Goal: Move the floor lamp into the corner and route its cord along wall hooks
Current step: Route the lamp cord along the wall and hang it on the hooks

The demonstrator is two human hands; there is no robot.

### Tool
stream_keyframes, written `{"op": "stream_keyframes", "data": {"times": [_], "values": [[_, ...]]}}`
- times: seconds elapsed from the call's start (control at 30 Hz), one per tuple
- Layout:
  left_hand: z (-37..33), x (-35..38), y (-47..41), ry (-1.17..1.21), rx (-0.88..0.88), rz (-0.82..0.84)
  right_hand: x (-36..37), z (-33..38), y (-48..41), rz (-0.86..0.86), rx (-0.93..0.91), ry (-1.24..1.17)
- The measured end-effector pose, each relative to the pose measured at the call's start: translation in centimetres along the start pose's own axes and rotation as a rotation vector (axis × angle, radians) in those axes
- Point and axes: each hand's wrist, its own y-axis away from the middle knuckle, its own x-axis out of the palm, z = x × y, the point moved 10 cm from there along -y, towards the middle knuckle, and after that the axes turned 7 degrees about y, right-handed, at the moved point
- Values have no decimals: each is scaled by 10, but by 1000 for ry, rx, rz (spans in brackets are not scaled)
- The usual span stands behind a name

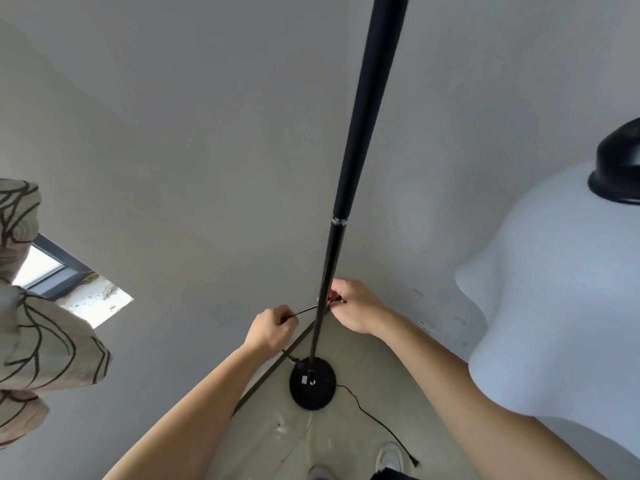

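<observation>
Head view: The floor lamp [349,174] is standing upright in the far corner where two grey walls [194,140] are meeting. Its round black base [312,384] is resting on the floor [332,431], close to the baseboard. The white lamp shade [554,299] is filling the right side of the frame, near the camera.

The left hand [272,329] is closing its fingers around a taut black stretch of the cord [304,310], just left of the pole. The right hand [356,306] is pinching the same stretch with curled fingers, right beside the pole. A further length of cord is trailing from the base across the floor toward the near right, ending beside a white shoe [391,457].

A patterned curtain [38,323] is hanging at the left, beside a window [52,271].
</observation>
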Motion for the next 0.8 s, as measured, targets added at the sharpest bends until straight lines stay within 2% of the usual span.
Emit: {"op": "stream_keyframes", "data": {"times": [0.07, 0.2, 0.33, 0.4, 0.47, 0.53, 0.57, 0.7, 0.8], "values": [[9, -15, 4, 107, -47, -24, 3, -6, -1, -4, 55, -113], [1, -47, 8, 48, 4, -103, 6, -16, -3, -26, 117, -317], [-44, -71, 4, 86, 111, -174, -10, -19, -1, -158, 110, -253], [-81, -77, 11, 83, 255, -205, -22, -23, 2, -235, 106, -233], [-135, -81, 37, 112, 533, -233, -30, -22, 6, -272, 79, -181], [-185, -74, 65, 32, 811, -234, -41, -16, 9, -346, 13, -25], [-202, -70, 73, -1, 879, -237, -45, -12, 10, -384, -3, 56], [-224, -72, 71, 48, 823, -314, -51, -23, 16, -447, 74, 183], [-213, -75, 58, 151, 723, -317, -49, -63, 33, -464, 213, 200]]}}
